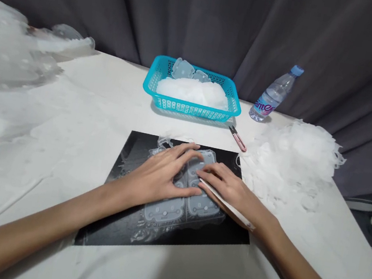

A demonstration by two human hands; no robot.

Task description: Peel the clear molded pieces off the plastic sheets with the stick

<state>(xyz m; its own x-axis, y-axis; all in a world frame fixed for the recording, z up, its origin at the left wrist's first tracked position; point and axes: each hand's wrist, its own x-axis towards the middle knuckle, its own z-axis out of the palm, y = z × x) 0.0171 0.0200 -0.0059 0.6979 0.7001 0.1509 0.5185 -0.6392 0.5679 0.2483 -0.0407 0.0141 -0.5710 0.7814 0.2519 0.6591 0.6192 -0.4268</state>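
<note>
A clear plastic sheet with several molded rounded-square panels [164, 210] lies on a black mat [115, 223]. My left hand [162, 171] rests on the sheet with its fingers spread, thumb stretched to the right. From the right, my right hand [231, 190] curls its fingers around a slim white stick-like tool [221, 201], whose exact kind I cannot make out. Its tip end points up and left, close to the panels by my left thumb. Both hands cover parts of the sheet. Crumpled clear film scraps stick out at the sheet's upper and lower left edges.
Behind the mat stands a turquoise basket [191, 109] holding white translucent pieces. Pink-handled thread snips [238, 138] lie right of it, near a water bottle [271, 99]. White scraps [296, 163] heap up at right. Translucent plastic sheets [11, 53] spread at left. A dark curtain hangs behind.
</note>
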